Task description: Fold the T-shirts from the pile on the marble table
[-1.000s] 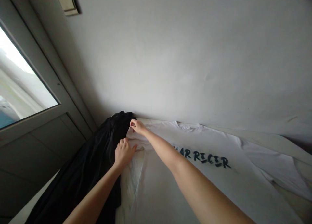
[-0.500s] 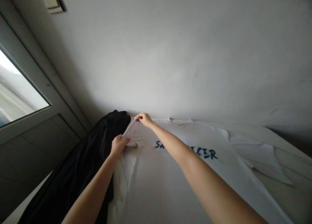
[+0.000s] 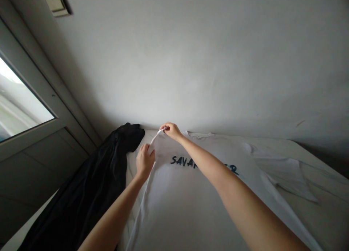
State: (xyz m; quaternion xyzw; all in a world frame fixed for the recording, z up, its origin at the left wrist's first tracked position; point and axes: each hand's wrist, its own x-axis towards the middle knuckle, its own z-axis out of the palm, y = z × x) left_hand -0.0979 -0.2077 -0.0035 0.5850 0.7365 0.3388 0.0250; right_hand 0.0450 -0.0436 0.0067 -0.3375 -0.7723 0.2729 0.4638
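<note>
A white T-shirt (image 3: 191, 203) with dark lettering across the chest lies spread out, its neckline toward the wall. My left hand (image 3: 145, 160) is closed on the edge of its left-side sleeve, thumb on top. Farther back, my right hand (image 3: 171, 130) pinches the same sleeve nearer the shoulder. Between both hands the sleeve edge is drawn up in a narrow raised fold. The other sleeve (image 3: 289, 171) lies flat on the right. My right forearm hides part of the lettering.
A black garment (image 3: 89, 185) lies heaped along the left side of the pale surface (image 3: 327, 192). A grey wall (image 3: 191, 62) rises directly behind. At the left stands a framed door or window (image 3: 62, 125), and a switch plate (image 3: 56, 2) is on the wall above.
Both hands have moved right with the sleeve, the left one farther and slightly up. The sleeve is now folded in toward the shirt's body, and the hands are closer together.
</note>
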